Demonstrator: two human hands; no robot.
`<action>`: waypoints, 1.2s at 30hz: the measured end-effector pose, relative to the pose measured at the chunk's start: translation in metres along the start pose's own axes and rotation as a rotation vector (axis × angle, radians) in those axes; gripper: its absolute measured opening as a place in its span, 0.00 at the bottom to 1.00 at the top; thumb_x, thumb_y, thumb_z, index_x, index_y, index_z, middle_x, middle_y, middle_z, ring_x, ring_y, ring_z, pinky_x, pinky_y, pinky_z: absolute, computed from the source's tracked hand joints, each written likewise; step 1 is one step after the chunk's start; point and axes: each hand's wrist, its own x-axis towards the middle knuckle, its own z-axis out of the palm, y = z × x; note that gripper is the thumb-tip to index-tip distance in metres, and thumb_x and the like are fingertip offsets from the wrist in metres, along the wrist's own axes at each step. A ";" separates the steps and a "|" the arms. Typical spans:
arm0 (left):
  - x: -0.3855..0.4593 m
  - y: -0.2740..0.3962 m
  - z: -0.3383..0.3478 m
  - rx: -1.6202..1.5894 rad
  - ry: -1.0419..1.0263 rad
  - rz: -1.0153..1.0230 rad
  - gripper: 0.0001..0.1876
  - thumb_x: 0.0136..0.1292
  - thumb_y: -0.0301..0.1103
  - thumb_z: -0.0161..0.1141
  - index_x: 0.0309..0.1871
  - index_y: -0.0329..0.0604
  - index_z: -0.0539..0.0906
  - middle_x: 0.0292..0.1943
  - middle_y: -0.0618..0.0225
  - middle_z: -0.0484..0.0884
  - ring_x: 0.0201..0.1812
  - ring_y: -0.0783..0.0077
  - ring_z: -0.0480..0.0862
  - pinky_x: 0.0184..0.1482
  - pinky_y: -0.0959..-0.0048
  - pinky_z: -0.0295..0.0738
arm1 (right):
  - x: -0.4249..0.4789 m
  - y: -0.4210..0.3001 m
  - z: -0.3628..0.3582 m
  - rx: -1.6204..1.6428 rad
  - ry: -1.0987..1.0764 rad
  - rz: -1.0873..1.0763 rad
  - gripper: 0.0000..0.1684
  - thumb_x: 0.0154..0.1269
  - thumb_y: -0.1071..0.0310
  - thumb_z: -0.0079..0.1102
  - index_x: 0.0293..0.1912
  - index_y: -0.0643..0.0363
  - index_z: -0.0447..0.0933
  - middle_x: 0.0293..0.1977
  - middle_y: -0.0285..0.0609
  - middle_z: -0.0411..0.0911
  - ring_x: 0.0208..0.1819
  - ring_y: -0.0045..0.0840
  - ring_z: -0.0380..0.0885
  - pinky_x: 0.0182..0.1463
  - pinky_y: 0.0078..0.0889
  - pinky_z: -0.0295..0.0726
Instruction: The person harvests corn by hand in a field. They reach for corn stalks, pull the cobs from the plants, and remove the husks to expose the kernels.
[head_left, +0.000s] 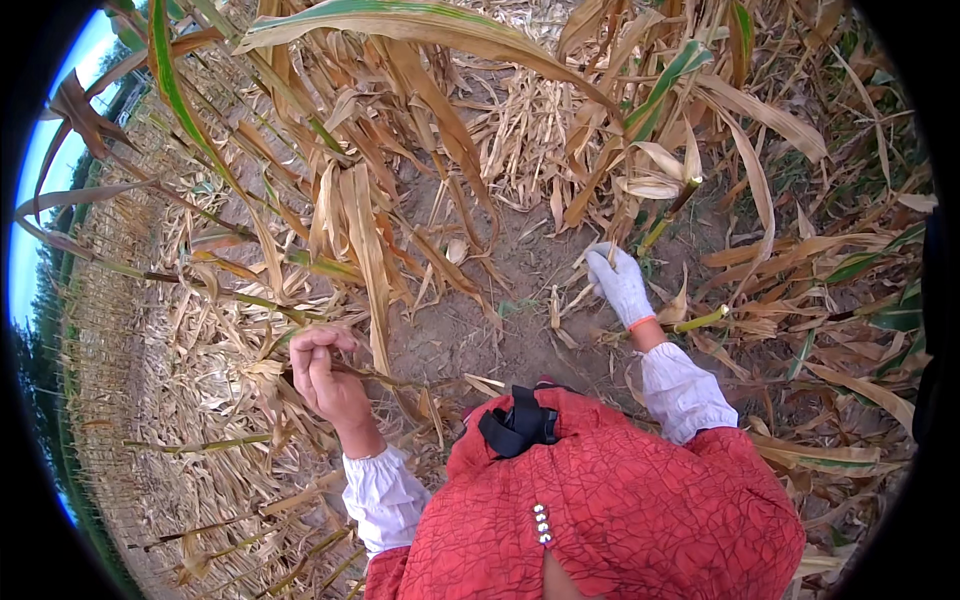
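Note:
My left hand (328, 379) is bare, with its fingers curled, beside a dry, bent corn stalk (262, 301). Dry husk lies close behind its fingers, and whether the hand grips any of it is hidden. On the right, my right hand (619, 279) wears a white knit glove with an orange cuff edge. It is held low over the soil, fingers bent, next to a cut corn stalk (660, 229) with pale husks (652, 186) at its top. A sliver of dry leaf shows at the glove's fingers; I cannot tell if it is held.
Standing dry corn plants (360, 202) rise ahead, and a long, partly green leaf (420, 26) arches across the top. A cut stub (701, 320) points up near my right wrist. Dry leaf litter (232, 405) covers the left ground; bare soil (457, 341) lies between my hands.

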 end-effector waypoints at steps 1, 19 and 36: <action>-0.001 -0.001 -0.001 0.001 0.014 -0.020 0.08 0.65 0.25 0.41 0.37 0.35 0.73 0.27 0.60 0.74 0.31 0.69 0.74 0.39 0.70 0.71 | 0.001 -0.005 0.002 0.012 -0.003 -0.012 0.13 0.67 0.60 0.56 0.44 0.58 0.78 0.25 0.32 0.76 0.23 0.14 0.73 0.25 0.19 0.72; 0.016 0.007 -0.024 0.129 0.148 0.107 0.08 0.63 0.17 0.40 0.36 0.37 0.71 0.30 0.61 0.73 0.34 0.70 0.75 0.38 0.73 0.75 | 0.035 -0.001 -0.046 0.327 0.325 -0.185 0.11 0.68 0.62 0.57 0.44 0.58 0.78 0.27 0.30 0.76 0.21 0.10 0.69 0.23 0.15 0.68; 0.018 -0.053 0.019 0.905 -0.116 0.076 0.17 0.62 0.22 0.55 0.54 0.33 0.73 0.49 0.50 0.76 0.51 0.50 0.76 0.54 0.60 0.70 | 0.007 -0.007 0.019 -0.588 -0.176 -0.258 0.26 0.62 0.59 0.60 0.56 0.61 0.72 0.52 0.49 0.76 0.53 0.39 0.76 0.57 0.34 0.73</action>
